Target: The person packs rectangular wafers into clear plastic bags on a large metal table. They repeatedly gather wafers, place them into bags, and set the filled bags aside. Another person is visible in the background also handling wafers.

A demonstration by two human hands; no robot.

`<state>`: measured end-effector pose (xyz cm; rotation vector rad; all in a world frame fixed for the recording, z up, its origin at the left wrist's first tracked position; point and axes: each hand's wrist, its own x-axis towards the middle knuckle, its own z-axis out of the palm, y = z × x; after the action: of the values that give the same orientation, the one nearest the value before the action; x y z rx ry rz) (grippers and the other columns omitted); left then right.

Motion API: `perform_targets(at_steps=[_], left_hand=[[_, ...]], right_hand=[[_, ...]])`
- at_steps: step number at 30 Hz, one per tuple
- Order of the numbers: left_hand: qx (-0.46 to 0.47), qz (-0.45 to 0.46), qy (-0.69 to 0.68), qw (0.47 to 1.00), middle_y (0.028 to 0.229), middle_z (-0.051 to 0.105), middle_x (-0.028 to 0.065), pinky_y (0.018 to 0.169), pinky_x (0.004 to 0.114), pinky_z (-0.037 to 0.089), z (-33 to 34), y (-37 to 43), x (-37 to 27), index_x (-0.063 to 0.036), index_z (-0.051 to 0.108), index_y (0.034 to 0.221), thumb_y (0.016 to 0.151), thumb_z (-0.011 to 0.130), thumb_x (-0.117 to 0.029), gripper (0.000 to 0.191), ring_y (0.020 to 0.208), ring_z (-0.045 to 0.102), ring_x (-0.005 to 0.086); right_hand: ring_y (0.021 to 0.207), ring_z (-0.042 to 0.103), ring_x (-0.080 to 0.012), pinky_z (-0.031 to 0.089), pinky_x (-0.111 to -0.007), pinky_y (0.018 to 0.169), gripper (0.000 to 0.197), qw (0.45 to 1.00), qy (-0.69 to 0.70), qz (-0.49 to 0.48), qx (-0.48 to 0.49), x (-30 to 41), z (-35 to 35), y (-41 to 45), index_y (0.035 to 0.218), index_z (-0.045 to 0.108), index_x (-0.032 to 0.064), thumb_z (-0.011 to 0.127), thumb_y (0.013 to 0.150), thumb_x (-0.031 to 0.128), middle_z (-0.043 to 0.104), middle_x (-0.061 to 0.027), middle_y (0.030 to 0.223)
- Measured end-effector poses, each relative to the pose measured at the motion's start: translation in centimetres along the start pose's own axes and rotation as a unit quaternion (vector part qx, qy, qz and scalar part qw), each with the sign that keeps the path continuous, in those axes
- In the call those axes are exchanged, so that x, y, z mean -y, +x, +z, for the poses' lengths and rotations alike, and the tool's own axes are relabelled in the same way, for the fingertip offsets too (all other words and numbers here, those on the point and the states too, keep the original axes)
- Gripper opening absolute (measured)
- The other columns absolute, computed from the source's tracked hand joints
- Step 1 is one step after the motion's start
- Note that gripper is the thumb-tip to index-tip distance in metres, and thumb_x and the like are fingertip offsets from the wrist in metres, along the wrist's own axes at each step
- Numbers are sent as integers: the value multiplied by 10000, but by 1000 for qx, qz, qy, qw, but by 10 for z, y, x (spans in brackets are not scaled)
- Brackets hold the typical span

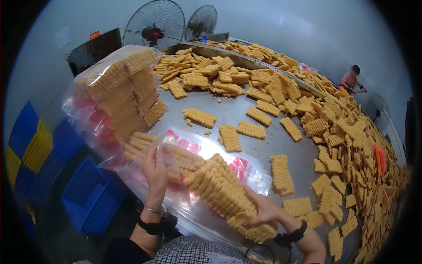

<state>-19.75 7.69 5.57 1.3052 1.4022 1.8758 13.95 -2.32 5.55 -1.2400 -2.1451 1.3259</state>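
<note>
My left hand [155, 171] pinches the edge of a clear plastic bag [257, 178] with red printing. Ridged golden snack pieces [188, 155] lie inside it. In my right hand [265, 205] is the near end of a stack of ridged golden slabs [224, 188]; the stack's far end is at the bag's mouth. Right behind my left hand, a larger clear bag [108, 79] stands packed with rows of the same slabs. Thin sticks jut from some loose slabs [258, 116] on the metal table [204, 102].
Heaps of slabs [349, 138] cover the table's right and far sides, an orange-and-pink tool [379, 160] among them. Blue crates [87, 194] sit lower left, beside stacked blue and yellow ones [36, 145]. Large fans [155, 26] stand behind. Another person [350, 81] is at the far right.
</note>
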Motion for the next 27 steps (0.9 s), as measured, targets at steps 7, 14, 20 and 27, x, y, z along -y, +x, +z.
perform_targets(at_steps=[7,14,20,27], left_hand=[[211,-210,85,951,655,531,-7,476,236,335,-19,42,-41,-89,597,775,1023,557,-400,400,533,436,59],[295,-122,144,937,599,522,61,533,331,399,-28,33,-33,11,605,760,879,735,-326,380,546,480,164],[138,247,353,892,749,608,127,589,407,470,-19,-14,-31,-65,636,927,828,705,-130,137,689,606,345],[298,332,263,856,755,587,121,592,392,496,15,-41,-76,-53,615,932,765,648,-67,171,689,612,313]], right_hand=[[1329,502,-307,396,-352,1101,1326,985,-32,-136,102,42,0,38,1589,68,5,884,620,395,448,-236,1482],[1204,586,-375,486,-398,1014,1285,990,-64,48,120,44,-6,65,1564,86,-51,818,627,434,509,-321,1375],[1017,655,-421,543,-449,859,1257,962,-270,48,20,61,23,79,1533,144,-104,798,639,491,602,-322,1188],[1003,664,-376,558,-416,831,1023,982,181,-44,29,63,32,111,1471,301,-87,787,704,383,627,-292,1172]])
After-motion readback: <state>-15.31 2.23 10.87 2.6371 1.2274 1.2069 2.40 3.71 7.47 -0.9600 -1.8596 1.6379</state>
